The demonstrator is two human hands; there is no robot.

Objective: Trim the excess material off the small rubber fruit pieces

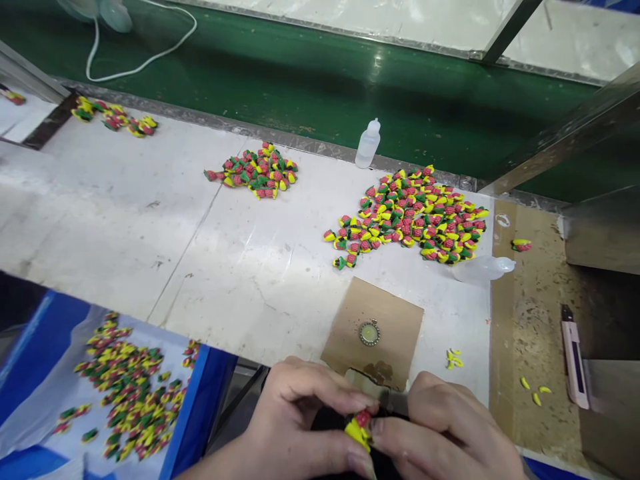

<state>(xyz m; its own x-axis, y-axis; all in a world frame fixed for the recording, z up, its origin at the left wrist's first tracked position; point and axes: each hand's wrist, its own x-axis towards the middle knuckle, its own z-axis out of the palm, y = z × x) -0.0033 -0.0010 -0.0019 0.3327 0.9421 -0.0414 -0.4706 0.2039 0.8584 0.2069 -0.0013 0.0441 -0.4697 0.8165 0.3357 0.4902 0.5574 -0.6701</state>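
Between both hands, near the bottom edge, is a small fruit-shaped piece (358,432), red at the top and yellow below. My left hand (300,417) pinches it from the left with thumb and forefinger. The fingertips of my right hand (445,430) press on its right side, partly hiding it. Just beyond the hands lies a square of brown cardboard (345,333) with a wet stain. On it rests a small round metal piece (369,333) with a beaded rim and something yellowish inside. Several tiny yellow banana-shaped bits (453,359) lie right of the cardboard.
Piles of red, yellow and green fruit pieces (420,217) cover parts of the white table (200,267). One clear bottle (369,144) stands; another bottle (483,267) lies sideways. A cutter (574,360) lies at right. A blue bin (193,407) at lower left holds more pieces.
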